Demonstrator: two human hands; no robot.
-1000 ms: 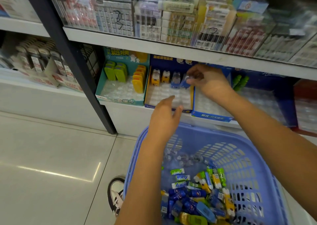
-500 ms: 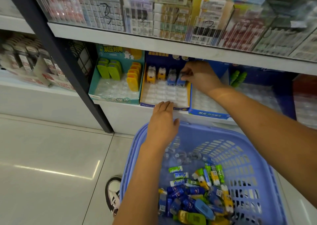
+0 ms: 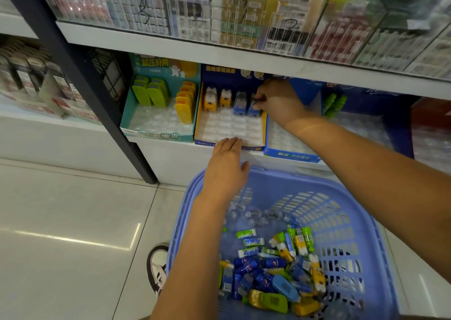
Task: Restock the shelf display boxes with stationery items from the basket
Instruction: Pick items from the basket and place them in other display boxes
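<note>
At far left, a pale tiled floor (image 3: pixel 61 222) runs under the shelving, and a black-and-white shoe (image 3: pixel 158 268) shows beside the basket. A dark upright post (image 3: pixel 80 80) divides the bays. Right of it, on the lower shelf (image 3: pixel 175 163), stands a teal display box (image 3: pixel 156 134) holding green pieces (image 3: pixel 148 95) at the back left and yellow pieces (image 3: pixel 184 104) on its right side.

Next comes the yellow-edged display box (image 3: pixel 228 129), its clear tray mostly unfilled; a back row holds two yellow figures (image 3: pixel 217 98) and two blue ones. The left hand (image 3: pixel 225 173) lies flat with its fingers straight and together, the fingertips touching the box's front edge. The right hand (image 3: pixel 280 102) reaches into the back right corner of the same box, its fingers curled and pinching the rightmost blue figure (image 3: pixel 255 111).

Just beside it sits a blue display box (image 3: pixel 290 154), and further right two green items (image 3: pixel 334 104) stand in another tray. Below both arms, the lilac basket (image 3: pixel 346 222) holds a heap of loose stationery items (image 3: pixel 273 271), blue, yellow, green and white. Overhead, the upper shelf (image 3: pixel 219 53) carries packaged stock behind clear fronts.
</note>
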